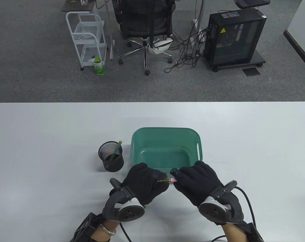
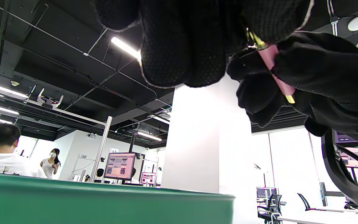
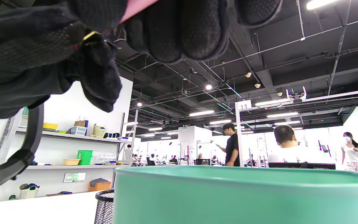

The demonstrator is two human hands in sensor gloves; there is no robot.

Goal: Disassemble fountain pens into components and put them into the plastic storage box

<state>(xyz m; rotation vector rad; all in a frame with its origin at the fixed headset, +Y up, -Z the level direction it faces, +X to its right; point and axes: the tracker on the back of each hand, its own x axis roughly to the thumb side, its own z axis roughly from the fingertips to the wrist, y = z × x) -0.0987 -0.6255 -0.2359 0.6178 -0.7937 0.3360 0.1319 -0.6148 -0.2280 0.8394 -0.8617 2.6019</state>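
1. The green plastic storage box [image 1: 165, 132] is set near the middle of the white table [image 1: 41, 141], well back from the far edge and from both side edges. A broad stretch of bare tabletop lies to its left and right.
2. A black mesh pen cup [image 1: 111, 156] stands just beside the box's left wall, apart from it, with a green pen [image 1: 116, 150] leaning inside.
3. Both hands are placed just in front of the box's near rim, between the box and the table's near edge, with little room left between them and that rim.
4. The left hand [image 1: 144, 185] is curled, knuckles up, and grips one end of a pink fountain pen [image 1: 170, 180]; the gold-coloured part of the pen is seen at its fingertips.
5. The right hand [image 1: 198, 182] is likewise curled, and the pink end of the same pen is held in its fingers. The pen is held roughly level, bridging the two hands above the table.
6. In the left wrist view, the pink barrel [image 2: 275, 73] is shown crossing the right glove, with gold trim at both visible ends, a detail hidden from above.
7. In the right wrist view, only a pink sliver [image 3: 135, 9] is seen at the top edge; the box wall [image 3: 244, 199] fills the foreground, with the cup's mesh [image 3: 104, 207] at its left.
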